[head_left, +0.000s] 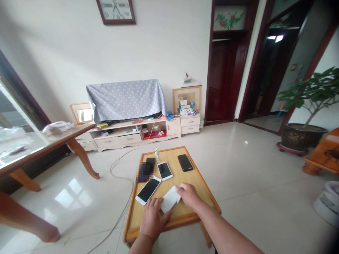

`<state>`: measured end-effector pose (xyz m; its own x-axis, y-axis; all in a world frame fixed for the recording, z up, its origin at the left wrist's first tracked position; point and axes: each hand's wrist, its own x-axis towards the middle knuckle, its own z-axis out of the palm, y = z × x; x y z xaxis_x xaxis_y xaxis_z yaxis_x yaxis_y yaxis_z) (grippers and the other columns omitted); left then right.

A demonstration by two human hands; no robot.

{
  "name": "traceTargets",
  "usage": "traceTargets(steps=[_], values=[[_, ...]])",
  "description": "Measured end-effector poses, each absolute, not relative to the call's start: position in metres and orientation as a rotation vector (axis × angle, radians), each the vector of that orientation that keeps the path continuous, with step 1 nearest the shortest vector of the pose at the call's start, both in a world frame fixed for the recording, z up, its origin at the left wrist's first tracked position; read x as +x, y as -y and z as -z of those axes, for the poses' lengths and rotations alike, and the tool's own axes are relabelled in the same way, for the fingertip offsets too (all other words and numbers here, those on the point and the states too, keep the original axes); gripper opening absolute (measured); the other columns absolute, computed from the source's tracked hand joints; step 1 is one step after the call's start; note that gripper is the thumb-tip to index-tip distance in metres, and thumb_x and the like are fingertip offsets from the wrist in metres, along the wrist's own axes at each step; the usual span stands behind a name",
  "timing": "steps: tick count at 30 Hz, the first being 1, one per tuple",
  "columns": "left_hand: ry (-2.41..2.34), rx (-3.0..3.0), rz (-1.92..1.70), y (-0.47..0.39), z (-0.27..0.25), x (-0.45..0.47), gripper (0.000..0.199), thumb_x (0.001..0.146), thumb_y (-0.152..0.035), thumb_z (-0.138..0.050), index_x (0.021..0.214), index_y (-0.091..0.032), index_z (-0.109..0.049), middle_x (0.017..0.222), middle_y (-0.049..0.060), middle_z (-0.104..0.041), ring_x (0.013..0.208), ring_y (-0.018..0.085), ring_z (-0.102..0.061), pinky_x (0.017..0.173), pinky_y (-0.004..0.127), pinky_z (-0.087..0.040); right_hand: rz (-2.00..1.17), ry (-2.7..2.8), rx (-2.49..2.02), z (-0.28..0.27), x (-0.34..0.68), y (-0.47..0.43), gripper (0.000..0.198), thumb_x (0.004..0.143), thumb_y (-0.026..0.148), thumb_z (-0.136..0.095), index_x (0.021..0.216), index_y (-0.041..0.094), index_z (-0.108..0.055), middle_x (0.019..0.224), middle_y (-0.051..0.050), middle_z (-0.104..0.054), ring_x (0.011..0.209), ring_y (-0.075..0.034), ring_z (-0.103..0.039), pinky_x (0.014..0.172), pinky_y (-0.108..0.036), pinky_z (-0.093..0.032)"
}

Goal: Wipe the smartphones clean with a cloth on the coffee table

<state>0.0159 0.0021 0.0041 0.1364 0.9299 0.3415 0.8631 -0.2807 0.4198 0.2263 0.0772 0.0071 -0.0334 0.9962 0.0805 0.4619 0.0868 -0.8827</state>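
Observation:
A white smartphone lies back up near the front of the small wooden table. My left hand holds its near-left end, thumb along the near edge and fingers at the far side. At the phone's far-right end, my right hand is closed with its fingers pressed on the back, pinching a small white piece that looks like a tissue or wipe. Just beyond my left hand is a white-framed phone, screen up. Another white phone with a small dark object on it lies farther back.
The wooden table has a raised rim. On it are a black phone, a small pump bottle and a dark, partly blurred item. A cable runs over the floor at left, near a larger table.

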Motion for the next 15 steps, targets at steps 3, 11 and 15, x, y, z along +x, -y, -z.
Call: traceTargets(steps=[3,11,15], values=[[-1.799,2.297,-0.821,-0.0036,-0.0043,0.0169,0.044,0.080,-0.051,-0.070,0.113,-0.022,-0.067,0.106,0.011,-0.068,0.103,0.031,-0.062,0.096,0.048,-0.048,-0.905,1.606,-1.457,-0.0091,0.2277,-0.0751,0.035,0.090,0.044,-0.059,0.066,0.019,-0.064,0.065,0.000,-0.066,0.064,-0.016,-0.058,0.058,-0.024,-0.035],[-1.789,2.333,-0.830,-0.0056,0.0008,0.0168,0.048,0.080,-0.053,-0.070,0.117,-0.023,-0.067,0.110,0.011,-0.068,0.105,0.030,-0.063,0.096,0.045,-0.049,-0.948,1.464,-1.512,-0.0046,0.2324,-0.0802,0.025,0.081,0.020,-0.060,0.105,0.017,-0.065,0.079,-0.003,-0.072,0.060,-0.015,-0.063,0.057,-0.024,-0.043],[-1.796,2.329,-0.809,-0.0054,-0.0001,0.0164,0.048,0.080,-0.052,-0.070,0.117,-0.022,-0.066,0.111,0.011,-0.068,0.105,0.030,-0.063,0.096,0.045,-0.049,-0.998,1.516,-1.482,-0.0070,0.2302,-0.0778,0.015,0.085,0.024,-0.056,0.091,0.017,-0.068,0.072,-0.001,-0.071,0.053,-0.014,-0.060,0.052,-0.023,-0.042]])
